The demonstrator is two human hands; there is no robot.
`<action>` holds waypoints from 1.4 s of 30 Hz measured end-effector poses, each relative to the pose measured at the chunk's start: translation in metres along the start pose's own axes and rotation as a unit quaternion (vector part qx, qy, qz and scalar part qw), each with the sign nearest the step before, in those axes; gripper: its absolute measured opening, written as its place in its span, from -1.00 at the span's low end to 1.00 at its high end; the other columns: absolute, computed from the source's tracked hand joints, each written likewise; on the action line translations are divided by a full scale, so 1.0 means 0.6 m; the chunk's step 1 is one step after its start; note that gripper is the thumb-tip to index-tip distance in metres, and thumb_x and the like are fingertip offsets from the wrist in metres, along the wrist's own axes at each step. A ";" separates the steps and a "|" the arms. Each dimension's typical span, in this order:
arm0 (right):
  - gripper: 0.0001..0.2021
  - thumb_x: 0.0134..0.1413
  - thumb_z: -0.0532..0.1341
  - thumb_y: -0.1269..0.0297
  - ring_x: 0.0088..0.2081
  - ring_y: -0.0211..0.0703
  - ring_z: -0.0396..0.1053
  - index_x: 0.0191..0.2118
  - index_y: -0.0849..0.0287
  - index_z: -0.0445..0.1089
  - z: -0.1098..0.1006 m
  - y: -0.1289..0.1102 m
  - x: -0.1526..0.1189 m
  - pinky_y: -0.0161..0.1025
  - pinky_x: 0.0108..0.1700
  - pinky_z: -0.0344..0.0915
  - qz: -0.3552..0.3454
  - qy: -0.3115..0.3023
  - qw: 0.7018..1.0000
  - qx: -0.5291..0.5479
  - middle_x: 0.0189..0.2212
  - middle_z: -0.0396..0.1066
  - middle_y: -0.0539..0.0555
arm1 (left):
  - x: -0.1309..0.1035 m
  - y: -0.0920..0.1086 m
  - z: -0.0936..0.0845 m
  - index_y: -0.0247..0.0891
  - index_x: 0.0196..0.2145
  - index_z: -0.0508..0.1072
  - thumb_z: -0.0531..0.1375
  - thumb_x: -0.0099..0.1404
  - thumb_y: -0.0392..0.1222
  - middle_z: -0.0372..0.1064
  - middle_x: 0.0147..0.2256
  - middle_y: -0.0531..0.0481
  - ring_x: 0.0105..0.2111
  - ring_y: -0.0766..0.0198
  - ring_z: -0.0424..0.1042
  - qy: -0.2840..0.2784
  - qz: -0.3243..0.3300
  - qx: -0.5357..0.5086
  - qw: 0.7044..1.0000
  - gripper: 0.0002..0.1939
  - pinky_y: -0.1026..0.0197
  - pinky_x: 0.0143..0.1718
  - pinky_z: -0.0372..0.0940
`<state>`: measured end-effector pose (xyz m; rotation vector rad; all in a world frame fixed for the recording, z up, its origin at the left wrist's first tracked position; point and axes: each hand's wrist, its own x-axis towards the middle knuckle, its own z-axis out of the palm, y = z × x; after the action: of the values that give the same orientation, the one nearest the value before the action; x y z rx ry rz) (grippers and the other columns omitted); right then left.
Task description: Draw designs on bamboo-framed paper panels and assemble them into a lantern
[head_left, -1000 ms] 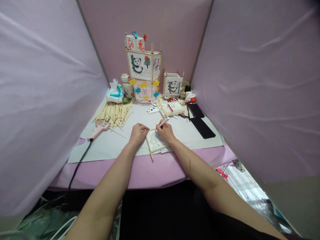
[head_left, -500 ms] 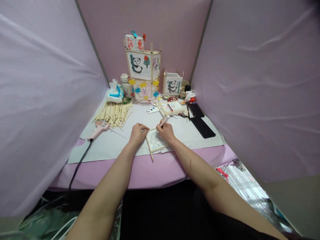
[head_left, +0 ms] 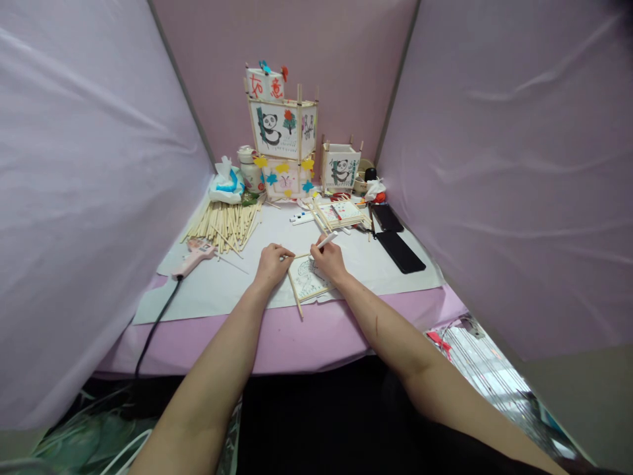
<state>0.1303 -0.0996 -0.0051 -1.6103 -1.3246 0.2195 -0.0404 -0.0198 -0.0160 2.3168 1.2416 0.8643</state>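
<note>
A white panel framed with thin wooden sticks point(head_left: 307, 280) lies near the table's front edge, with a dark line drawing on it. My right hand point(head_left: 328, 261) is closed round a white pen point(head_left: 327, 240) over the panel's upper right part; the pen's tip is hard to make out beside the fingers. At the panel's upper left corner, my left hand point(head_left: 273, 262) has its fingers pinched together at the end of a stick; what lies between the fingertips is too small to tell.
Wooden sticks point(head_left: 225, 224) and a pink glue gun point(head_left: 195, 257) with a black cord lie left. Behind stand a decorated paper lantern tower point(head_left: 277, 128) and a small panda box point(head_left: 342, 168). Stacked frames point(head_left: 343, 212), a black phone point(head_left: 388, 218) and a black case point(head_left: 401, 252) are right.
The white pen in my right hand has tilted slightly lower toward the right. My left hand has stayed almost where it was at the panel's corner.
</note>
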 end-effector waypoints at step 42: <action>-0.84 0.11 0.05 0.21 -0.48 -0.15 0.24 -0.47 0.04 0.09 -0.011 0.000 0.002 -0.26 -0.33 0.12 0.016 0.006 1.000 -0.004 -0.60 0.20 -0.09 | -0.003 0.002 -0.001 -0.16 -0.28 0.67 0.23 0.23 -0.22 0.39 -0.20 -0.12 -0.10 0.06 0.39 -0.001 0.000 0.006 1.000 -0.82 -0.03 0.14 0.28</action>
<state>0.1349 -0.1021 -0.0013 -1.6378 -1.2913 0.2240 -0.0408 -0.0219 -0.0153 2.3264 1.2491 0.8560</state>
